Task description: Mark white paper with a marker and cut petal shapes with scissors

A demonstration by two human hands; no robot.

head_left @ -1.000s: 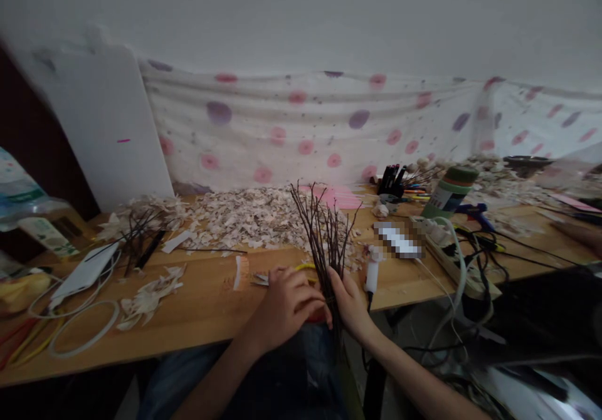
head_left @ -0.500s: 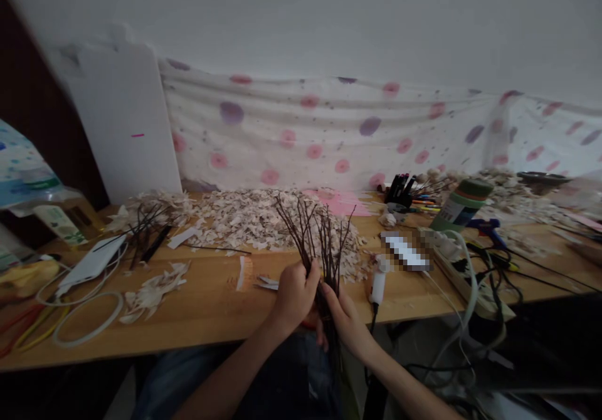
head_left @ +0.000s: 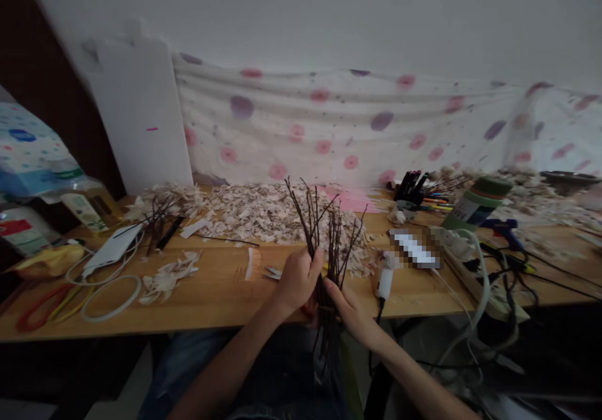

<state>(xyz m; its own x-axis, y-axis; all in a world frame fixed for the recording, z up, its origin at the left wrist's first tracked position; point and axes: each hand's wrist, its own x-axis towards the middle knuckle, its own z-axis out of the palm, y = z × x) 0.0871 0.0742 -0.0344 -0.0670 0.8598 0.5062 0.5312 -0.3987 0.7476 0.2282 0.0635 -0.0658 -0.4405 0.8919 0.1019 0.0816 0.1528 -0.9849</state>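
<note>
A bundle of thin dark twigs stands roughly upright at the table's front edge, its forked tips fanning out over the pale shavings. My left hand is closed round twigs on the left side of the bundle, thumb pointing up. On the right side, my right hand grips the bundle lower down, with its thumb across the stems. A band seems to circle the stems between my hands. The twigs' lower ends hang in front of my lap.
A white glue gun or similar tool and a blurred phone lie right of my hands. Further right are a green bottle, a power strip and tangled cables. Scissors, a white power bank and bottles are at the left.
The view has shifted, so the table's contents appear further right and slightly higher. Both hands keep hold of the twigs, and the lower stems show more clearly beneath them.
</note>
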